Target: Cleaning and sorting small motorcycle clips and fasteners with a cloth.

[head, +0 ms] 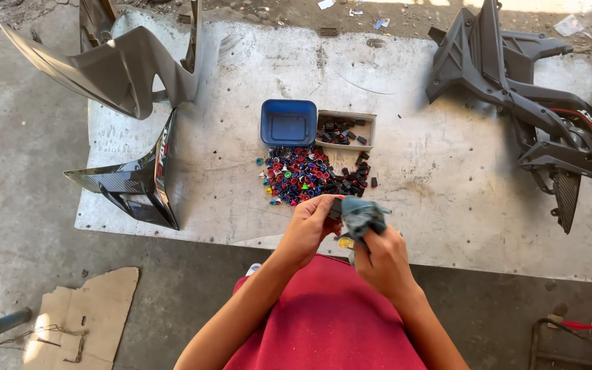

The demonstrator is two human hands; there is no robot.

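Observation:
My left hand (pixel 310 226) pinches a small black part (pixel 336 207) at its fingertips. My right hand (pixel 381 260) grips a crumpled blue-grey rag (pixel 362 216) that is pressed against that part. Both hands hover over the near edge of a white sheet (pixel 447 205) laid on the ground. Just beyond them lies a pile of small coloured and black caps (pixel 306 176). Behind the pile stand a blue square tub (pixel 288 122) and a pale rectangular tray (pixel 345 130) holding several black parts.
Grey and carbon-patterned motorcycle fairing panels (pixel 128 103) lie at the left of the sheet, black fairing pieces (pixel 536 103) at the right. A piece of cardboard (pixel 83 315) lies on the concrete floor at lower left. My red-clad lap (pixel 323 322) fills the bottom centre.

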